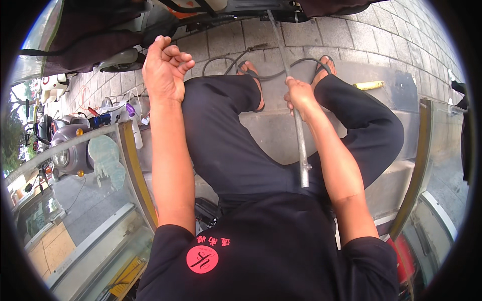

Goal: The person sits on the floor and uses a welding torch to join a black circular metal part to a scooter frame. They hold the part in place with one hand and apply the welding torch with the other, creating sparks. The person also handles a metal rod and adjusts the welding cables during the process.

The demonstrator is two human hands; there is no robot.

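Observation:
My right hand is closed around a long grey metal rod. The rod slants between my knees, its near end close to my lap and its far end reaching the dark vehicle part at the top. Near its lower end sits a small knob or lump. My left hand is raised above my left knee, palm turned up, fingers loosely bent and apart with nothing in them. Beside it, to the left, hangs dark cloth.
A black cable or hose loops on the pavement by my sandalled feet. Right of them lies a yellow stick-like object. Glass doors flank me on the stone steps. At left are a purple-capped bottle and a parked scooter.

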